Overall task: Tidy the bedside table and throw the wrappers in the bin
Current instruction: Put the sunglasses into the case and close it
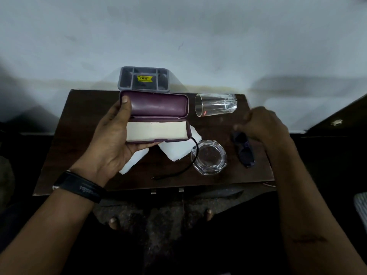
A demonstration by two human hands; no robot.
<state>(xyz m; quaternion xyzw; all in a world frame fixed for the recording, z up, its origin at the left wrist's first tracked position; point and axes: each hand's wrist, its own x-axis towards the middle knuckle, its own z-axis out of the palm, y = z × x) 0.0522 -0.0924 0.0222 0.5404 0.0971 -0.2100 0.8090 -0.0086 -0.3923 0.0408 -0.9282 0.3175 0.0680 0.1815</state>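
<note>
My left hand (111, 139) holds an open purple glasses case (156, 118) above the left middle of the dark wooden bedside table (79, 135); the thumb rests on the lid and the cream lining faces up. Crumpled white paper wrappers (174, 150) lie on the table beneath the case. Dark blue glasses (245, 151) lie folded on the right side of the table. My right hand (264, 124) is blurred, its fingers curled right at the upper end of the glasses; whether it grips them is unclear.
A clear tumbler (215, 104) lies on its side at the back right. A heavy glass ashtray (208, 157) stands in front of it, with a black cord (178, 172) curving beside it. A grey divided tray (144, 79) leans at the wall.
</note>
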